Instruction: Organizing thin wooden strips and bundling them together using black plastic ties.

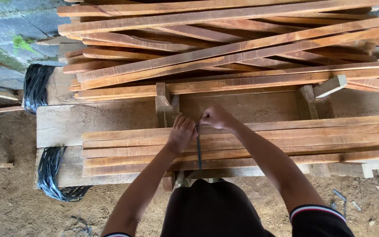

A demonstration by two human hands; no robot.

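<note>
While both hands work at the middle of the picture, this is how things lie, from near to far.

Person: dark shorts (211,210) at 6 o'clock, and two bare arms that reach up toward the middle.

Sand: brown ground (9,202) at 7 o'clock, with small wood bits at 4 o'clock.

Near strap bundle: a black bunch of strap (55,175) hangs off the bench edge at 8 o'clock.

Bench: a wide, rough wood bench (62,123) holds the near sticks.

Near sticks: a flat bundle of thin wood slats (312,145) lies side by side across the bench, from 9 o'clock to 3 o'clock.

Strap: a thin dark strap (199,153) runs straight over the slats, from the near edge up to the hands.

Left hand: the left hand (181,134) lies on the slats, just at 9 o'clock from the strap. The fingers are bent and close together. I cannot tell if they pinch the strap.

Right hand: the right hand (215,116) is closed tight in a fist on the top end of the strap, at 1 o'clock from the left hand. The two hands are almost touching.

Posts: two short wood blocks (166,105) stand up from the bench just past the hands, one at 11 o'clock and one at 2 o'clock.

Far strap bundle: one more black bunch (36,87) sits at 10 o'clock.

Big pile: many long slats (242,48) lie crossed and messy at 12 o'clock.

Stone: grey stone with green moss (5,39) is far off at 10 o'clock.
</note>
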